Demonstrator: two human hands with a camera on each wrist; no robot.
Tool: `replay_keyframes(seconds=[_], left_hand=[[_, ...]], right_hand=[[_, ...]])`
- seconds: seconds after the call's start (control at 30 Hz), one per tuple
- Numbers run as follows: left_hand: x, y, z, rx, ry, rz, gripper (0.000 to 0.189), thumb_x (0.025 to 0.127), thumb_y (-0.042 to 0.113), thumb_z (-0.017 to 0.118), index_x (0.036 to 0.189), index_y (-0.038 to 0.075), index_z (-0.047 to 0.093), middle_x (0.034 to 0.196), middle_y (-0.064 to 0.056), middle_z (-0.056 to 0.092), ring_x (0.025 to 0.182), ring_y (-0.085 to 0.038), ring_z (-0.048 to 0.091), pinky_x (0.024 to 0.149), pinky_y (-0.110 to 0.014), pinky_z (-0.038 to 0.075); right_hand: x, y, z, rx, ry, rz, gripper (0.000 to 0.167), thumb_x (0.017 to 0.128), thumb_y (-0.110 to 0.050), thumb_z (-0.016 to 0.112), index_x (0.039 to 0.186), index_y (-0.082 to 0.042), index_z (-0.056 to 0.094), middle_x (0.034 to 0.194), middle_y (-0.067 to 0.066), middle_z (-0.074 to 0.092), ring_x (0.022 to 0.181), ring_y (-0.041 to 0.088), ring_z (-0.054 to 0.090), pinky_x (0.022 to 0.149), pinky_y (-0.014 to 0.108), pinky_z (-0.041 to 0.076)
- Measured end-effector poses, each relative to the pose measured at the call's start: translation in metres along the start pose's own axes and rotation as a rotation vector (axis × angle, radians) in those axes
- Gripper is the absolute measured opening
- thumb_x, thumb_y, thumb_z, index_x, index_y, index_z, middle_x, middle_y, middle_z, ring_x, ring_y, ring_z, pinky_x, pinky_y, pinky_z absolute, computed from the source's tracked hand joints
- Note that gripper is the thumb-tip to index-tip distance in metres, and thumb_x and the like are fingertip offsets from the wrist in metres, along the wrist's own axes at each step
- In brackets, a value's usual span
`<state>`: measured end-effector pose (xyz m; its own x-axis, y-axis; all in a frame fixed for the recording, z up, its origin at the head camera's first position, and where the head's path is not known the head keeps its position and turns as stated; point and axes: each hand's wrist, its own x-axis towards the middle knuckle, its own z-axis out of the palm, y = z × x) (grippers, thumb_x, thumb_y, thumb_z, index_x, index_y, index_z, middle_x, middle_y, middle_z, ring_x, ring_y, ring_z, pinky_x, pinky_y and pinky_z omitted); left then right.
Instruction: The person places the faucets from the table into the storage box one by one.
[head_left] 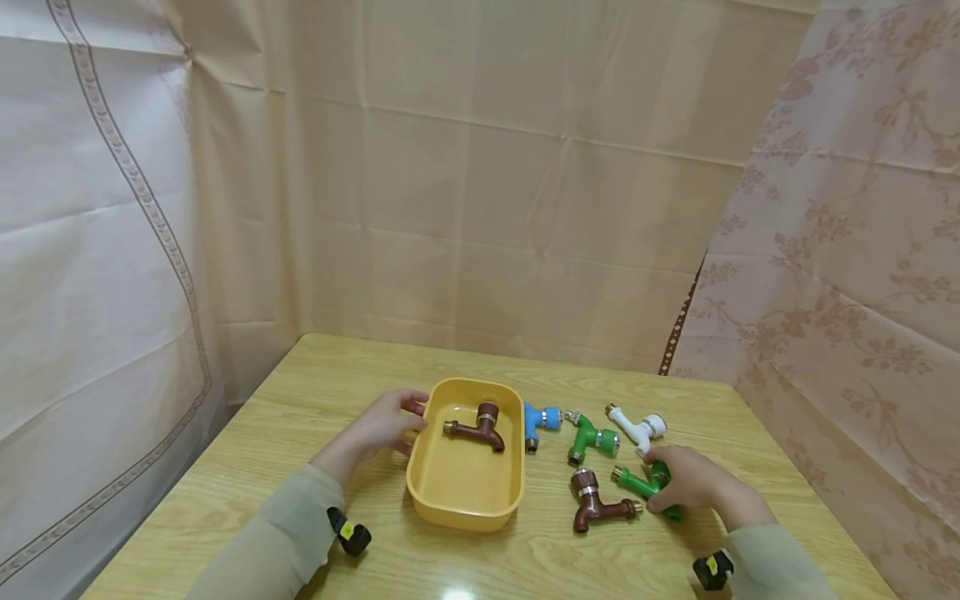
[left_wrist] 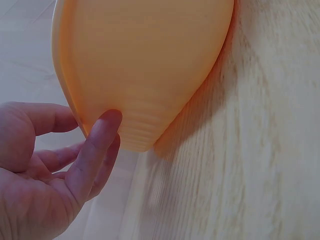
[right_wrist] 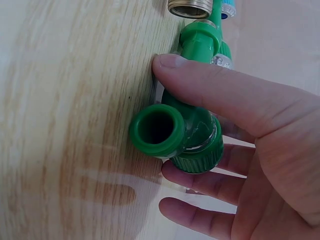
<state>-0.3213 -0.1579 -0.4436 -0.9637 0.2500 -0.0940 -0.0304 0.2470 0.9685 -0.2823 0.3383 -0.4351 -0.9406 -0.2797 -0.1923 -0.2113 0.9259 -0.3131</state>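
Fingers of my right hand [head_left: 693,479] are gripping a green tap [right_wrist: 196,124] on the bench [head_left: 585,571]; a white tap [head_left: 637,430] is lying beyond them; my left hand's [head_left: 381,425] parted fingers are touching a yellow tray [head_left: 461,513].

Grey-green, black, yellow

Left sleeve [head_left: 273,529], seven o'clock, and right sleeve [head_left: 780,562], five: pale grey-green. Left camera [head_left: 355,540] and right camera [head_left: 707,575]: blocky, black, each with a yellow patch [head_left: 347,529], perhaps printed, too small to tell.
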Motion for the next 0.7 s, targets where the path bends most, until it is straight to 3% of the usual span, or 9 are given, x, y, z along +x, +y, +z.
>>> replay_keyframes(seconds=[0.7], left_hand=[[-0.0026,0.0027,-0.0009,0.012,-0.013,0.000,0.052,0.094,-0.001,0.063,0.144,-0.004,0.050,0.124,-0.022,0.057,0.092,-0.029,0.067,0.059,-0.041,0.062]], right_hand=[[-0.0026,-0.0050,-0.0064,-0.005,0.031,-0.005,0.073,0.067,-0.028,0.095,0.128,0.000,0.065,0.120,0.013,0.065,0.108,0.031,0.060,0.096,0.061,0.049]])
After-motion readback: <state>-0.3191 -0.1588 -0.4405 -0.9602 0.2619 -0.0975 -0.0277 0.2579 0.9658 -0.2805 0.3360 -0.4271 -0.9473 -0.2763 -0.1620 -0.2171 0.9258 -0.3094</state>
